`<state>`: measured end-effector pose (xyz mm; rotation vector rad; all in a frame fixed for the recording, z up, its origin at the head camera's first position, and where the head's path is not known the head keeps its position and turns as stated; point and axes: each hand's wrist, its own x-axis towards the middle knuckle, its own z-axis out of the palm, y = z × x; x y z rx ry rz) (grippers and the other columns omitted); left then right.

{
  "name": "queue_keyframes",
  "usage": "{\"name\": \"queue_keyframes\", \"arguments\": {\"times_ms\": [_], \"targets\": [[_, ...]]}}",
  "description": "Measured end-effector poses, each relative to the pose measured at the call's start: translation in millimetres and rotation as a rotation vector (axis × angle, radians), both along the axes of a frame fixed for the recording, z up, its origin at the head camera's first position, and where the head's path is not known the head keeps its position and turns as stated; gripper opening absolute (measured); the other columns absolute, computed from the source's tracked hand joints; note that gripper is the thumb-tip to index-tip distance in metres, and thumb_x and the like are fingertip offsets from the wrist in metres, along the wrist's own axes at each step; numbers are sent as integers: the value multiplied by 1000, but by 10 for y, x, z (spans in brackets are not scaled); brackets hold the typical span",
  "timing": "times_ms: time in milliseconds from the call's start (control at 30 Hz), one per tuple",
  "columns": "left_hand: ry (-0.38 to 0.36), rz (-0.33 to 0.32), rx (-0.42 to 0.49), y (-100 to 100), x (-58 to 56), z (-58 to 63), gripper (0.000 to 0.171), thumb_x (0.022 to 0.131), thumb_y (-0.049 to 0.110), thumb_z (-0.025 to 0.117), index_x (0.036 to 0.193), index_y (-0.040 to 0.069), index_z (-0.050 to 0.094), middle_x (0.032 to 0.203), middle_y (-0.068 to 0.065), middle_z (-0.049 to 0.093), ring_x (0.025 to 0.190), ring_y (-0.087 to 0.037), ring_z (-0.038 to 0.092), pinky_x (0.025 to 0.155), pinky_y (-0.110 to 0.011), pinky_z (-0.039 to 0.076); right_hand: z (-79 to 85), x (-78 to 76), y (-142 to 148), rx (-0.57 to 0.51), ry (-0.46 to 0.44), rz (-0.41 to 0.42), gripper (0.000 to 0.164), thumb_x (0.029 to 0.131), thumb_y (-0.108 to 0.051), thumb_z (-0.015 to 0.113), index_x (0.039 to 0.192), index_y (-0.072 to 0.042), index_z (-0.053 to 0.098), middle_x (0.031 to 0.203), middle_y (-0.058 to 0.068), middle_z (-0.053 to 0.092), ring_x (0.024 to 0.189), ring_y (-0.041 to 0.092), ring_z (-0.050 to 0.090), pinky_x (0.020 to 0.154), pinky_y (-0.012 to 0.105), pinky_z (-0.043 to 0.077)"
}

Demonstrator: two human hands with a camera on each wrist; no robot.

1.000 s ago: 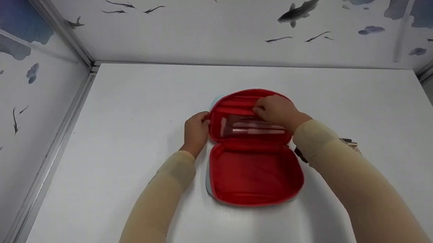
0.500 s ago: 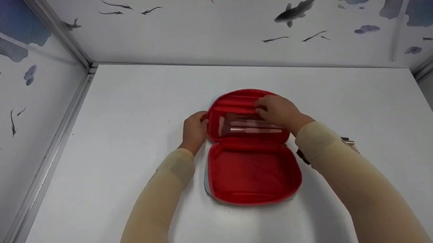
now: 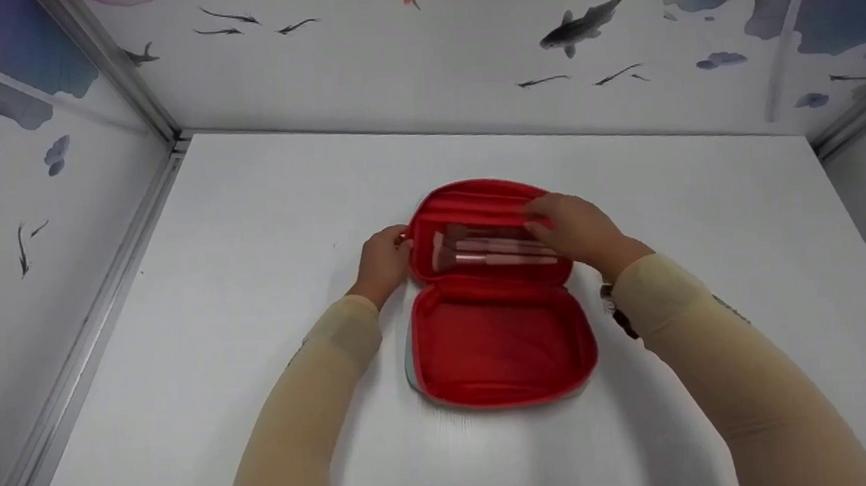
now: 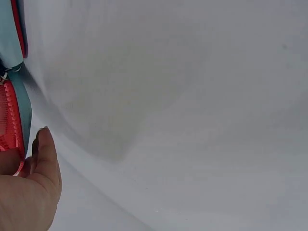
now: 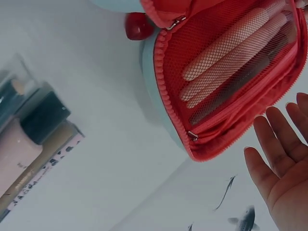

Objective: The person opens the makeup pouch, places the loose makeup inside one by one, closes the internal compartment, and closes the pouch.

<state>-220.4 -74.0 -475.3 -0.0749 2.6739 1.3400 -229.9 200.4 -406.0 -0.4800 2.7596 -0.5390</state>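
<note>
An unzipped makeup bag, red inside and pale blue outside, lies opened flat on the white table. Several makeup brushes with pinkish handles lie behind red mesh in its far half. My left hand pinches the left rim of that half; in the left wrist view the thumb is inside the zipper edge and fingers are outside. My right hand is at the far half's right side. In the right wrist view its spread fingers hold nothing, close to the zippered rim.
Cosmetics, including a pink tube with a black cap and a patterned box, lie right of the bag, largely hidden by my right forearm in the head view. A glossy red piece sits by the hinge. Fish-printed panels wall the table.
My right hand has drawn back to the right from the mesh pocket, and its fingers have loosened. My left hand keeps its grip on the rim. The view has shifted slightly.
</note>
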Motion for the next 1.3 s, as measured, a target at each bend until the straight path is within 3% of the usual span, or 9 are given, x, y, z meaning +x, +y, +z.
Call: {"name": "queue_keyframes", "arguments": {"times_ms": [300, 667, 933, 1100, 1300], "targets": [[-106, 17, -15, -49, 138, 118, 40, 96, 13, 57, 134, 2, 53, 115, -16, 62, 103, -25, 58, 88, -36, 50, 59, 333, 206, -80, 25, -45, 35, 96, -15, 58, 130, -5, 58, 126, 16, 59, 118, 33, 52, 100, 52, 43], [-171, -33, -89, -173, 578, 242, 39, 93, 15, 61, 128, 0, 56, 112, -15, 63, 98, -26, 60, 83, -37, 52, 62, 691, 431, -92, 141, -65, 31, 94, -11, 61, 125, -4, 62, 124, 15, 62, 118, 33, 55, 97, 51, 45], [-225, -38, -115, -165, 848, 179, 31, 89, 15, 65, 116, 0, 60, 95, -11, 62, 82, -20, 57, 72, -32, 51, -38, 915, 644, -99, 118, -158, 28, 94, -11, 61, 121, -5, 64, 121, 15, 61, 110, 31, 60, 92, 51, 49], [-283, -34, -93, -146, 988, 186, 34, 89, 19, 67, 116, 0, 59, 91, -9, 60, 78, -19, 56, 68, -29, 51, -128, 1061, 776, -128, 161, -170, 26, 91, -8, 64, 117, -6, 67, 118, 13, 64, 113, 32, 58, 93, 52, 47], [-280, -33, -60, -117, 1123, 180, 29, 89, 19, 67, 111, 1, 60, 86, -7, 60, 75, -19, 55, 66, -29, 49, -196, 1176, 900, -86, 135, -210, 34, 94, -12, 61, 128, -10, 63, 124, 16, 62, 119, 36, 53, 96, 56, 43]]}}
